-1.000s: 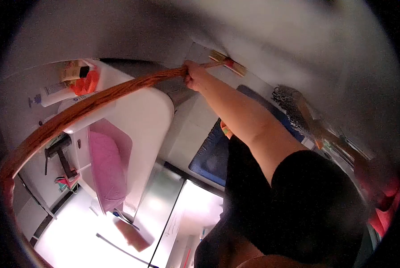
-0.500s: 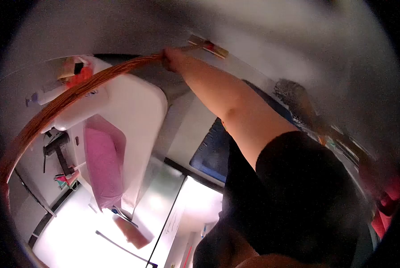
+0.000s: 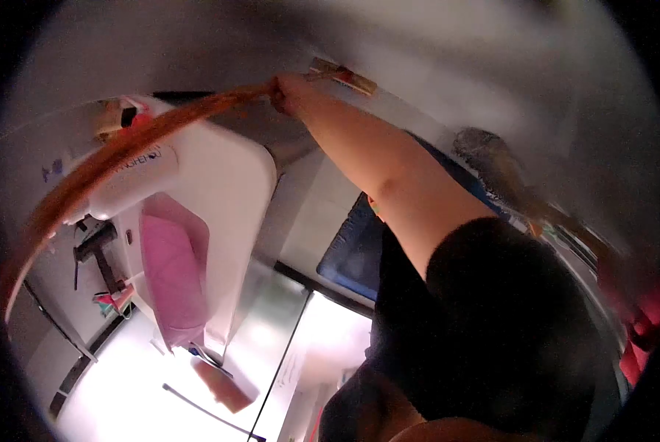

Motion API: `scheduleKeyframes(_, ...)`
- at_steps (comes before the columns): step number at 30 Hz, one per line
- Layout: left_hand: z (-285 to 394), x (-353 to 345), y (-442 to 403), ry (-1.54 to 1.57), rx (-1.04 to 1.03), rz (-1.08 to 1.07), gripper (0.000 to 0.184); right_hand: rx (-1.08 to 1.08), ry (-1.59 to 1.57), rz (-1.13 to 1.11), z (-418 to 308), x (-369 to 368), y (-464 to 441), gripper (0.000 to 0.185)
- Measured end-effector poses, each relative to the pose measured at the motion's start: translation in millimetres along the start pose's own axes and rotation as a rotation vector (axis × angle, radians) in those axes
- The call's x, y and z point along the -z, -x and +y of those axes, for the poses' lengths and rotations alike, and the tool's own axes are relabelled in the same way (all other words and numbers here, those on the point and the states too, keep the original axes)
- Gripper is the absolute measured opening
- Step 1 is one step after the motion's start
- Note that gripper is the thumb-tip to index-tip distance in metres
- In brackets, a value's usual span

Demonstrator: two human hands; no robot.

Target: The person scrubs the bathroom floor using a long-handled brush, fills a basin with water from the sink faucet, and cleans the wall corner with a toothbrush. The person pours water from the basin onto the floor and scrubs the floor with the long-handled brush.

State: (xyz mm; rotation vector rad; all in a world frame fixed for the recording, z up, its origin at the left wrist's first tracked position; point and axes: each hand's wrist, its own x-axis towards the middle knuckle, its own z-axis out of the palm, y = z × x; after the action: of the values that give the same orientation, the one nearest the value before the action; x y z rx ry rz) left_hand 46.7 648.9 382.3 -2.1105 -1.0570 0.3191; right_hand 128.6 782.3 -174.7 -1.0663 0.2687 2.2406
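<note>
My right hand point(image 3: 291, 94), on an outstretched arm with a black sleeve, is closed around the end of a long reddish-brown lock of hair point(image 3: 134, 147). The hair arcs from the left edge up to the fingers and is blurred. Behind it lies a white bottle point(image 3: 134, 184) with dark lettering. A white basin or counter point(image 3: 234, 184) spreads below the hand, with a pink, cloth-like thing point(image 3: 171, 269) in it. Just past the hand is a narrow wood-coloured strip point(image 3: 355, 79). My left hand is out of sight.
A dark T-shaped object point(image 3: 101, 254) is at the left. A dark blue mat-like piece point(image 3: 352, 254) shows beside the arm. On the right are a dark brush-like thing point(image 3: 484, 155) and something pink-red point(image 3: 639, 346). Bright glass panels point(image 3: 123, 390) fill the lower left.
The hair has shifted slightly and looks more smeared, uncovering more of the bottle's lettering. My right hand stays closed on it in nearly the same place.
</note>
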Motion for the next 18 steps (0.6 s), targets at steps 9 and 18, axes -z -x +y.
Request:
scheduleKeyframes(9, -3, -18, 21, 0.172, 0.079, -0.063, 0.053, 0.074, 0.003, 0.126, 4, 54, 89, 0.018)
scheduleKeyframes(18, -9, 0, -4, 0.146, -0.162, 0.036, 0.052, 0.636, 0.368, 0.048, 26, 101, 77, 0.017)
